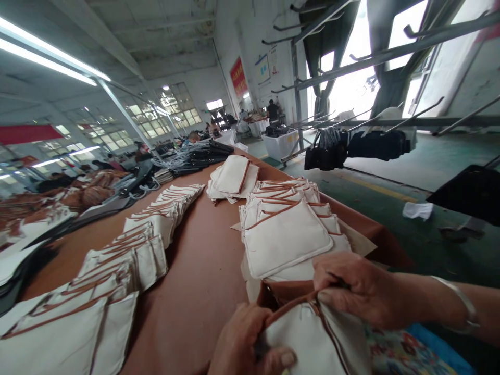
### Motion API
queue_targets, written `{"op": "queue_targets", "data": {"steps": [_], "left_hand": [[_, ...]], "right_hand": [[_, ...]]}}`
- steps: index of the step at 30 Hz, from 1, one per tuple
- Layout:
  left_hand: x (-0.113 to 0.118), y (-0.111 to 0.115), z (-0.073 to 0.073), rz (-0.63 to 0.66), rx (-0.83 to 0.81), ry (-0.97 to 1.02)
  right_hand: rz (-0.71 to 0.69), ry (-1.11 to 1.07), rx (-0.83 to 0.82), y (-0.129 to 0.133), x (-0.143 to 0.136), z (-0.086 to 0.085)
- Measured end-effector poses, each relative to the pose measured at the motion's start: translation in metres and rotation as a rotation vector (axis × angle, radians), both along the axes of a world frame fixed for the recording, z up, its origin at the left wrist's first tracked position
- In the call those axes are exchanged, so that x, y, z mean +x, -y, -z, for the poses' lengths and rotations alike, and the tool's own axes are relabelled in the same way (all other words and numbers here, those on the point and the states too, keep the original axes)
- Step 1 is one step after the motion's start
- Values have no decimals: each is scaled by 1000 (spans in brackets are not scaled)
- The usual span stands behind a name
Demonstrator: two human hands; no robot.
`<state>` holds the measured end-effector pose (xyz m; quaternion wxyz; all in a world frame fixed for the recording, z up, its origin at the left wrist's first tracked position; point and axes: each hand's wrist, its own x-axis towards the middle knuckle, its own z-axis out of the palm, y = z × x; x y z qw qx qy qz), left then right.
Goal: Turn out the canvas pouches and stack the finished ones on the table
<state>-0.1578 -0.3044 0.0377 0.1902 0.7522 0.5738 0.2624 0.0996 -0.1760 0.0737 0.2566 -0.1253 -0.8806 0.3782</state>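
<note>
**Inspector:** At the moment observed, both hands were closed on one cream canvas pouch with brown piping [312,338], which sat at the near edge of the brown-covered bench [199,281]. The left hand [246,346] clamped its lower left side, thumb pressed on the cloth. The right hand [359,291], with a silver bangle [464,307] at the wrist, pinched the top edge by the brown trim.

**Supervisor:** What risks did you note?

**Inspector:** Three, in my judgement. The pouch stood just beside the tall stack of finished cream pouches [289,234]; a sideways tug could have pushed that stack over, since it already leaned unevenly. The right hand's pinch fell on the trim itself, so a hard pull might have strained the seam. The bangle hung near the cloth and could have snagged it.

**Supervisor:** And the far rows?

**Inspector:** The overlapping row of cream pouches [128,255] lay well apart to the left, out of reach of any slip.
</note>
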Motion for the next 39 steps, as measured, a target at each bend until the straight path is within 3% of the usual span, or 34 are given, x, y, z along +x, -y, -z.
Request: {"op": "queue_targets", "data": {"steps": [3, 5, 9, 12, 15, 18, 22, 24, 27, 31, 36, 39], "left_hand": [[-15, -21, 1, 79, -232, 92], [-16, -27, -6, 100, -255, 130], [8, -26, -48, 98, -259, 206], [38, -31, -81, 108, -347, 304], [56, -38, -94, 95, -474, 573], [50, -37, -91, 134, -598, 672], [18, -20, -84, 72, -725, 540], [-1, -10, -77, -13, -801, 518], [-26, 3, -67, -106, -922, 618], [-43, 12, -64, -172, -814, 805], [-23, 0, -62, -189, -788, 746], [7, -18, -57, -151, -791, 772]], "right_hand": [[21, 60, -128, -22, 4, -3], [30, 119, -53, -38, 6, -8], [105, 51, 119, -42, -4, -40], [-83, -9, -87, -21, -26, -59], [-309, 98, -275, -3, -50, -47], [-365, 181, -371, 0, -63, -16], [-225, 331, -331, -7, -56, 16], [-171, 342, -373, -12, -48, 23], [-123, 171, -551, -23, -36, 28], [22, 153, -696, -38, -22, 36], [110, 254, -378, -55, -5, 44], [242, 238, -130, -49, 2, 20]]}}
